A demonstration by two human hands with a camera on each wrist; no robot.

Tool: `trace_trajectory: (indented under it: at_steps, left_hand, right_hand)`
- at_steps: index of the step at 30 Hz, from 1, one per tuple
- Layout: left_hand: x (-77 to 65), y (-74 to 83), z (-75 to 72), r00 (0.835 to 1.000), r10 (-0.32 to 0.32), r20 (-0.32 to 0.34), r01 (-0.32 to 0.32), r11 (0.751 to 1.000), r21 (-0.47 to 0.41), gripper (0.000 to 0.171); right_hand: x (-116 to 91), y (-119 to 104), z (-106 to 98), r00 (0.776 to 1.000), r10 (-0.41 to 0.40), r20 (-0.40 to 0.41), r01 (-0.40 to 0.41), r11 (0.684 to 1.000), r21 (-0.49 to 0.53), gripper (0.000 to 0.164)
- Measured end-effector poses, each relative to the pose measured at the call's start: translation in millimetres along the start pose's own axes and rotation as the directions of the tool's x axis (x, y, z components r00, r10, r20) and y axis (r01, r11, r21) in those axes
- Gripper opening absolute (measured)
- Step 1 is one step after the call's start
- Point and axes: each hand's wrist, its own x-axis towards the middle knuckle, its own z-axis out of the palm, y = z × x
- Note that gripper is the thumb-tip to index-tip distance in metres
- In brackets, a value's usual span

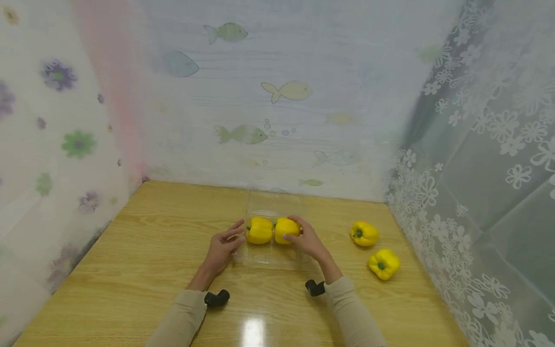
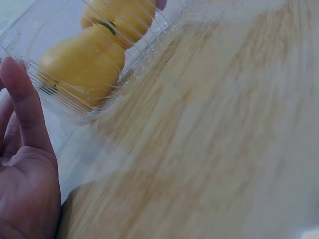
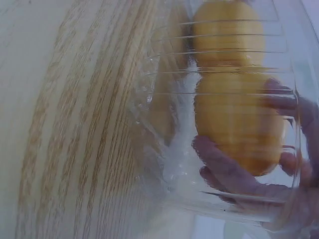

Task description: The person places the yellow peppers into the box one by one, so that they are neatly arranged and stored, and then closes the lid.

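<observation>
A clear plastic container (image 1: 269,261) lies on the table with its lid (image 1: 277,202) opened back toward the wall. Inside, two yellow bell peppers sit side by side: a left one (image 1: 260,230) and a right one (image 1: 286,231). My right hand (image 1: 307,239) reaches into the container and grips the right bell pepper between thumb and fingers, seen through the clear wall in the right wrist view. At the container's left end, my left hand (image 1: 222,248) has its fingers extended. Its thumb (image 2: 22,89) is up against the rim in the left wrist view.
Two more yellow bell peppers, an upper one (image 1: 364,234) and a lower one (image 1: 384,264), lie on the wooden table (image 1: 165,270) to the right. Patterned curtains hang at the left and right, with a fish-print sheet (image 1: 277,111) behind the table.
</observation>
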Motion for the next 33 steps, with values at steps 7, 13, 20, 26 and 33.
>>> trace_trajectory:
  at_steps: [7, 13, 20, 26, 33]
  left_hand:
    - [0.0, -0.1, 0.4, 1.000, 0.012, 0.001, -0.012, 1.000, 0.005, 0.043]
    - [-0.4, -0.7, 1.7, 1.000, 0.006, 0.007, -0.006, 1.000, 0.011, 0.043]
    - [-1.1, 0.8, 2.2, 1.000, 0.002, 0.011, -0.002, 1.000, 0.003, 0.043]
    - [-1.5, 1.5, 2.6, 1.000, 0.001, 0.019, -0.001, 1.000, 0.016, 0.043]
    - [-1.3, 1.8, 1.8, 1.000, 0.000, 0.014, 0.000, 1.000, 0.017, 0.043]
  right_hand:
    - [1.8, 0.6, 1.1, 1.000, 0.010, -0.017, -0.009, 1.000, 0.027, 0.060]
    - [0.3, 1.3, 2.8, 0.998, 0.068, -0.002, -0.068, 0.996, 0.050, 0.062]
    - [-3.0, -0.7, 2.0, 0.997, 0.078, 0.004, -0.078, 0.993, 0.087, 0.055]
    - [-4.1, -1.1, -0.2, 0.996, 0.089, 0.030, -0.093, 0.986, 0.140, 0.054]
    - [-1.1, -1.8, -4.4, 0.989, 0.092, 0.112, -0.115, 0.971, 0.212, 0.055]
